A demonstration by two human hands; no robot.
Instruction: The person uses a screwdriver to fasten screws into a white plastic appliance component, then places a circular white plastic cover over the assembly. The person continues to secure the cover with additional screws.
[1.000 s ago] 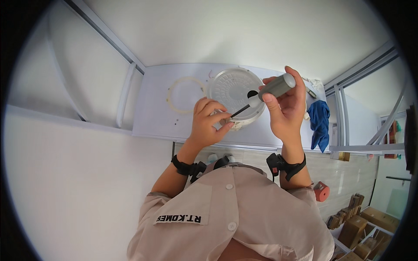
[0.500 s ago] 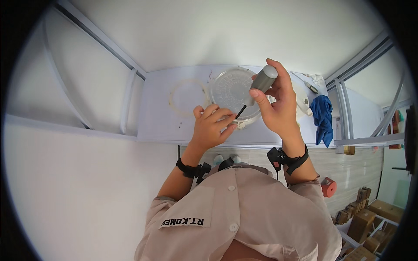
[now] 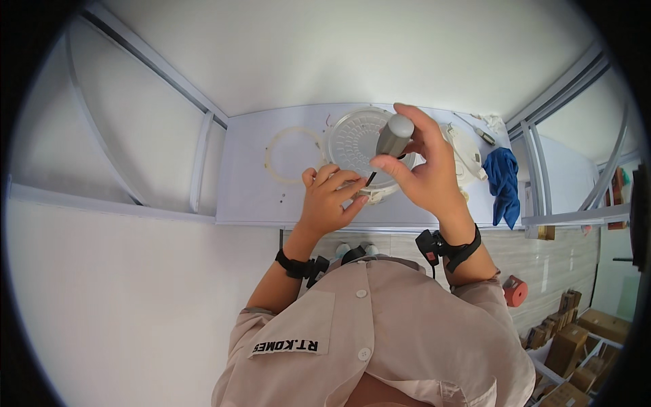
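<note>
My right hand (image 3: 430, 166) is wrapped round the grey handle of a screwdriver (image 3: 394, 138), which leans with its black shaft pointing down toward the near rim of a round white appliance part. A silvery patterned disc (image 3: 352, 139) fills the middle of this round part. At the shaft's lower end, the thumb and forefinger of my left hand (image 3: 332, 197) are drawn together against the near rim; whatever lies between them is too small to make out. The left hand's other fingers are bent above the disc's edge.
Left of the disc lies a thin cream ring (image 3: 268, 161), with several tiny dark bits (image 3: 282, 198) near it. To the right are a white round cover (image 3: 464, 152), another screwdriver (image 3: 484, 136) and a blue cloth (image 3: 502, 183). White frame bars (image 3: 536, 163) edge the table (image 3: 244, 197).
My right hand and the screwdriver's handle have shifted left and a little nearer, so the screwdriver stands steeper. My left hand has stayed almost still at the rim.
</note>
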